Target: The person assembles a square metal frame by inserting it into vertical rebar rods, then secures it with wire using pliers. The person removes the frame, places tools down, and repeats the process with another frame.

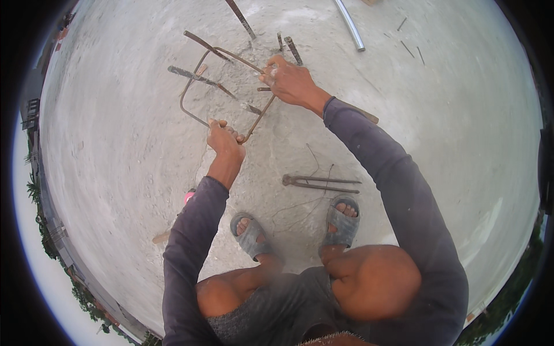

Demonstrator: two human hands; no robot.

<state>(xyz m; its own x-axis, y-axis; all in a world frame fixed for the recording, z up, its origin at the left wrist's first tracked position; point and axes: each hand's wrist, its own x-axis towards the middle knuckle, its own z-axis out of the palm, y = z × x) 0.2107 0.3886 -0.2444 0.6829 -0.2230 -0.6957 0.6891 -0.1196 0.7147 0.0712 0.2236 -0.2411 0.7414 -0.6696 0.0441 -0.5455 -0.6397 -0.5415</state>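
A squared loop of bent steel rod, a rebar stirrup (183,95), is held between both hands around several rebar stubs that stick up from the concrete. My left hand (225,141) grips its near corner with curled fingers. At the far right corner, my right hand (291,82) is closed on the same stirrup. Inside or crossing the loop stand a rusty rebar stub (202,41) and a dark-tipped rebar stub (193,75). Just beyond my right hand rises another short rebar stub (293,51). The fingers partly hide the gripped corners.
End-cutting pliers (323,183) lie on the concrete floor (450,127) before my feet, with thin tie wire (300,205) around them. Far off are a tall rebar (240,19), a silver pipe (350,26) and small loose rods (407,49). A wooden handle (161,237) shows beside my left forearm.
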